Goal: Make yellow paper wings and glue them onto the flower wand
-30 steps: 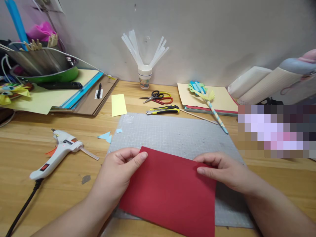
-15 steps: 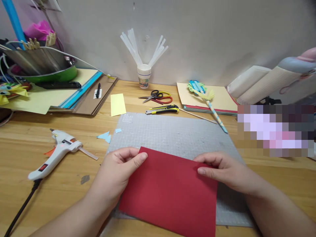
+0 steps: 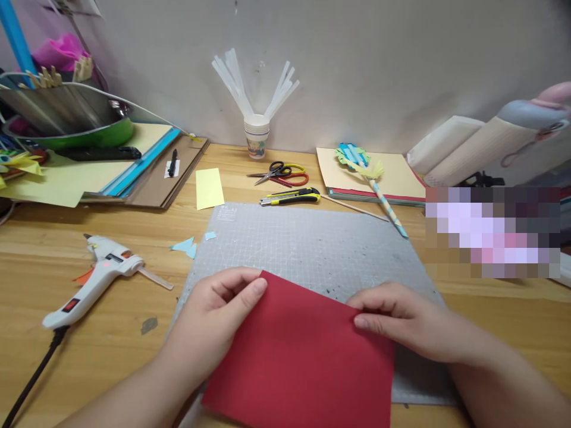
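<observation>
A sheet of red paper (image 3: 307, 356) is held between my two hands above the grey cutting mat (image 3: 276, 244). My left hand (image 3: 223, 306) pinches its upper left corner, thumb on top and fingers behind. At the upper right edge, my right hand (image 3: 392, 315) grips it the same way. The paper tilts down towards me, and its bottom edge runs partly out of view. Beyond the mat lie a yellow and black utility knife (image 3: 292, 197) and scissors (image 3: 276, 172). Light blue paper scraps (image 3: 185, 246) lie by the mat's left edge.
On the left rests a white hot glue gun (image 3: 96, 276) with its black cord. Paper cups (image 3: 257, 137) holding glue sticks stand by the wall. A paper flower (image 3: 357, 157) lies over stacked paper at the back right. A yellow paper piece (image 3: 209, 188) is left of the scissors.
The red paper has turned slightly clockwise and moved a little towards me, with both hands still on it. My right hand sits slightly lower. The whole view has shifted a little.
</observation>
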Demonstrator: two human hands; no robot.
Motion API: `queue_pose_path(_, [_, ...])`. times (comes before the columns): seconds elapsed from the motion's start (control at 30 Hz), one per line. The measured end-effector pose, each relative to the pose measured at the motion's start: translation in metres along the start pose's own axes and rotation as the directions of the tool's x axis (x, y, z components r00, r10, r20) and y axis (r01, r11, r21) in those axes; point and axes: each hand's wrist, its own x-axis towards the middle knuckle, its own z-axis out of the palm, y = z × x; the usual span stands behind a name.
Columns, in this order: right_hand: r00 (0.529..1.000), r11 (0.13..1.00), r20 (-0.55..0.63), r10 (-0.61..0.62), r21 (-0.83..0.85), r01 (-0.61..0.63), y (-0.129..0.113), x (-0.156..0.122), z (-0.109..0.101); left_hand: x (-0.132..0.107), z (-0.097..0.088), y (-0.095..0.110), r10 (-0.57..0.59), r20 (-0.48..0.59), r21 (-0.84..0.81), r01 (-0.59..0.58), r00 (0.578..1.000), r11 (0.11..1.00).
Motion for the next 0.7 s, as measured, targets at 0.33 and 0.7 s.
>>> queue_pose_path(0.33, [1.000, 0.996, 0.010, 0.018, 0.087, -0.019, 0.0007, -0.0038, -0.0020, 0.0016, -0.0052, 0.0013, -0.138, 0.372, -0.394, 0.290, 0.918, 0.872])
queue_pose_path(0.7, [1.000, 0.988, -0.027, 0.016, 0.152, -0.011, 0.0039, -0.0031, -0.0006, 0.0061, -0.0061, -0.0007, -0.136, 0.190, -0.352, 0.197, 0.972, 0.915])
